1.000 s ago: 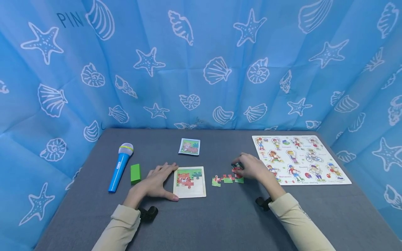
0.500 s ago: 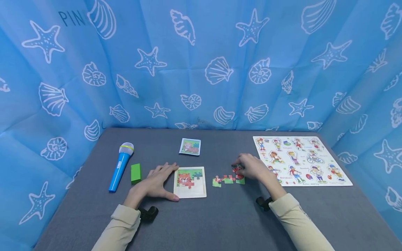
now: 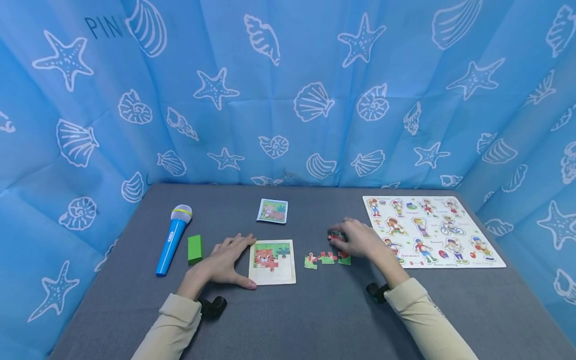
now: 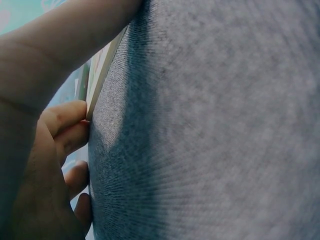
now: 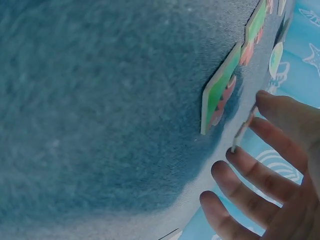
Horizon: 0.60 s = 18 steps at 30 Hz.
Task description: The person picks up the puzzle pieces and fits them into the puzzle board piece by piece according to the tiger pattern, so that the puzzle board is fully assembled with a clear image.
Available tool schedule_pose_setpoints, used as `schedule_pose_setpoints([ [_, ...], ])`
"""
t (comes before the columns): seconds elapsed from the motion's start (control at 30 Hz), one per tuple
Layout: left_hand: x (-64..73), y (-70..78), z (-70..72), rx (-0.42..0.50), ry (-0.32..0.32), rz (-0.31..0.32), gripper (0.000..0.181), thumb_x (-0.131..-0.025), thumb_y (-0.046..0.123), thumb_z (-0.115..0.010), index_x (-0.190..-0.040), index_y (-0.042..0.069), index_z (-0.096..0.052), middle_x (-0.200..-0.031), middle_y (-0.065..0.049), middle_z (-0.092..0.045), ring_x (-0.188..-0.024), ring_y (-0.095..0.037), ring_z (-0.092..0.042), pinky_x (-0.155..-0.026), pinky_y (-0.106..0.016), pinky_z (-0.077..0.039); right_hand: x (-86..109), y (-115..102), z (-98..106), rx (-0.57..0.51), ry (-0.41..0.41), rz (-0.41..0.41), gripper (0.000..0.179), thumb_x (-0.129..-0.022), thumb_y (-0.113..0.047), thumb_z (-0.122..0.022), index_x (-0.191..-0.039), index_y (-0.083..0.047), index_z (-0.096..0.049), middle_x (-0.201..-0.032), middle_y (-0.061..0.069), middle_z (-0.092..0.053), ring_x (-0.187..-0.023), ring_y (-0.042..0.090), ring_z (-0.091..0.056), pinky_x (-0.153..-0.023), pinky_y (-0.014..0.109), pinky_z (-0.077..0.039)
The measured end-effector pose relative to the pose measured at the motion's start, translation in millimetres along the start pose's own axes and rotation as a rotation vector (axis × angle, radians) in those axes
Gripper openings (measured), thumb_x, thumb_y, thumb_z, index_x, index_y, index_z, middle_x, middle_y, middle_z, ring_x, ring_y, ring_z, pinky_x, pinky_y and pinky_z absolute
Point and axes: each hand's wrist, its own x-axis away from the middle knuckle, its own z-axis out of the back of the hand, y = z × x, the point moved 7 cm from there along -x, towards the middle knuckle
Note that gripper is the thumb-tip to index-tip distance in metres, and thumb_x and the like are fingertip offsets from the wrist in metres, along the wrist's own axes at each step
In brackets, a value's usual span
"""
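Note:
In the head view a wooden puzzle board [image 3: 283, 272] lies mid-table, its tiger picture partly filled. My left hand [image 3: 225, 260] is spread along its left side, thumb at the near corner and index finger at the far one. The left wrist view shows fingertips [image 4: 77, 112] against the board's edge. My right hand [image 3: 357, 240] pinches a red and dark green puzzle piece [image 3: 336, 236] between thumb and fingers. From the right wrist, that piece [image 5: 243, 131] appears edge-on above the cloth. Just nearer lie loose puzzle pieces: a left one [image 3: 310, 261], a middle one [image 3: 328, 258] and a right one [image 3: 344, 259].
A small tiger picture card [image 3: 272, 211] lies behind the board. To the left are a blue toy microphone [image 3: 173, 240] and a green block [image 3: 194, 249]. A large white board with sports figures [image 3: 432, 232] occupies the right, close to my right hand.
The pinched puzzle piece has come away from just behind the right loose piece and shifted slightly left and farther back, with my right fingers. My left hand and the board stay put.

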Motion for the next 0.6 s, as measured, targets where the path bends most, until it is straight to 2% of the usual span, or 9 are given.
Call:
schedule_pose_setpoints([
  [0.3,-0.4,-0.2,0.3,-0.003,0.001,-0.006,0.114,-0.073,0.061,-0.085,-0.162,0.017,-0.028,-0.171,-0.015,-0.022,-0.156,-0.047,-0.018,-0.119,-0.073,-0.02,0.3,-7,6,-0.021,0.047,0.001,0.034,-0.097,-0.025,-0.07,-0.125,-0.007,-0.072,-0.112,0.013,-0.07,-0.096,0.025,-0.067,-0.077,0.045,-0.056],
  [0.6,-1.3,-1.8,-0.7,-0.012,-0.004,-0.002,0.114,-0.073,0.064,-0.084,-0.162,0.019,-0.029,-0.172,-0.014,-0.021,-0.157,-0.046,-0.017,-0.12,-0.071,-0.019,-0.7,-19,8,-0.018,0.086,0.026,0.033,-0.094,-0.028,-0.074,-0.12,-0.008,-0.075,-0.104,0.01,-0.07,-0.085,0.02,-0.064,-0.066,0.039,-0.054],
])
